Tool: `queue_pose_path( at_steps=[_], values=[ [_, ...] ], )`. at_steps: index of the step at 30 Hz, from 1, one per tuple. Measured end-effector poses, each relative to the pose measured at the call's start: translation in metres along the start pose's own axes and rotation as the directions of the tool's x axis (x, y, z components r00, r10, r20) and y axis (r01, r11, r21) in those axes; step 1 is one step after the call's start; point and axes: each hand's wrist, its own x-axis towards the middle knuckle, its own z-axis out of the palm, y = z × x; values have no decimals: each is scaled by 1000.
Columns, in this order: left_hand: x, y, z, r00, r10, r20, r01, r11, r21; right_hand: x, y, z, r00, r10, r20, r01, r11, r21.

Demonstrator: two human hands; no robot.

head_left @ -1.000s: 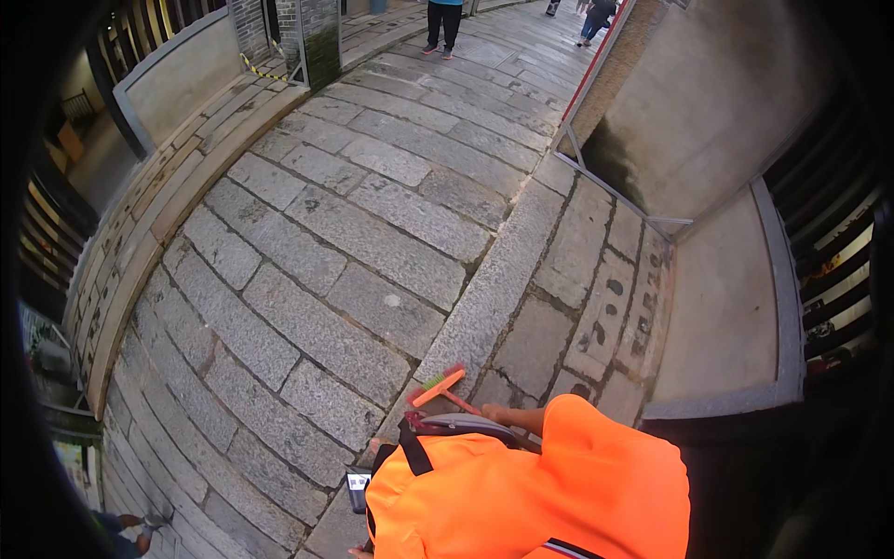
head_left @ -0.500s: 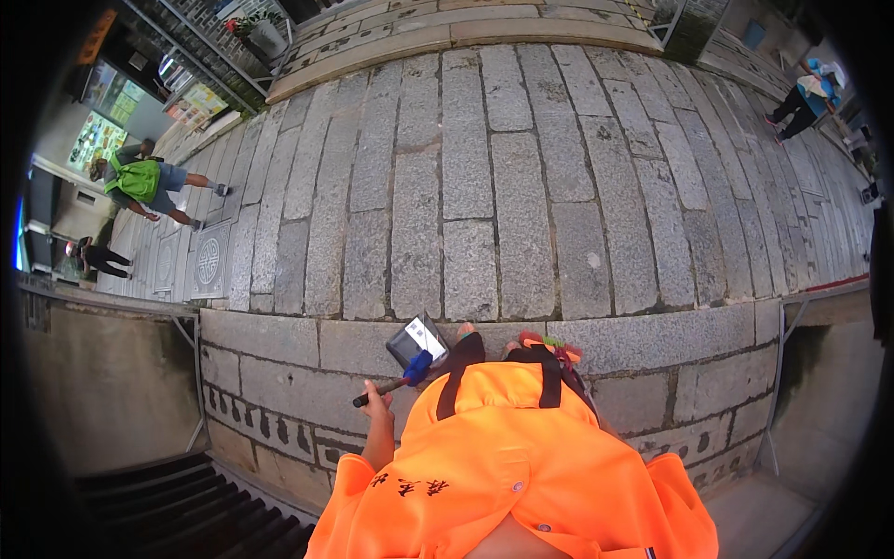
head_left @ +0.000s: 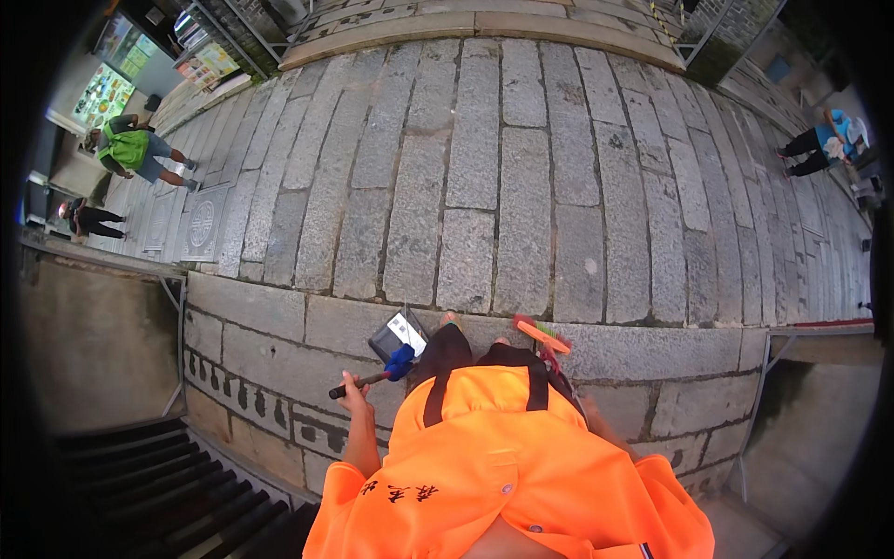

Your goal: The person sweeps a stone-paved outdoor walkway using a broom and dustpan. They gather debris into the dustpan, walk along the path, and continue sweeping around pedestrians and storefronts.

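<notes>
Versus half a second ago, the orange plastic brush head with red and green bristles point(head_left: 543, 336) shows its body, where mainly bristles showed; the view has also tipped a little; likely upshot: both implements can be followed at once.

Left to right, near side: bare left hand point(head_left: 354, 396) wraps a black rod-shaped handle point(head_left: 358, 386), fingers closed round it; a blue lump point(head_left: 400, 361) sits at its far end; the shallow black pan with a white label point(head_left: 384, 347) lies just beyond, left of the feet; whether handle and pan join, cannot tell. Brush head is right of the feet, over the pale stone kerb point(head_left: 643, 349); contact with stone unclear. Bare right hand point(head_left: 589, 407) is mostly behind the bright orange shirt point(head_left: 503, 447); its grip, cannot tell.

Surface: long grey stone paving slabs point(head_left: 466, 168) with dark joints, running away to a far raised stone step point(head_left: 391, 42).

Surroundings: plain grey-brown wall panel point(head_left: 93, 345) and dark slatted grille point(head_left: 177, 494) near left; person with a lime-green backpack point(head_left: 128, 147) far left; person in a blue top point(head_left: 832, 137) far right.
</notes>
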Motion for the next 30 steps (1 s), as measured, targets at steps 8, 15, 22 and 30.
queue_pose_path(
  at_steps=[8,15,22,30],
  values=[
    [21,44,28,992,76,101,-85,992,92,46,-160,-37,881,173,440,-349,867,356],
    [67,73,91,950,124,287,-148,987,63,67,-233,-19,855,217,471,-376,885,275],
    [112,118,187,876,191,443,-261,960,103,71,-276,26,771,350,532,-554,782,287],
    [159,164,369,817,210,537,-333,932,143,112,-353,1,957,82,280,-64,995,-75]
  ],
)
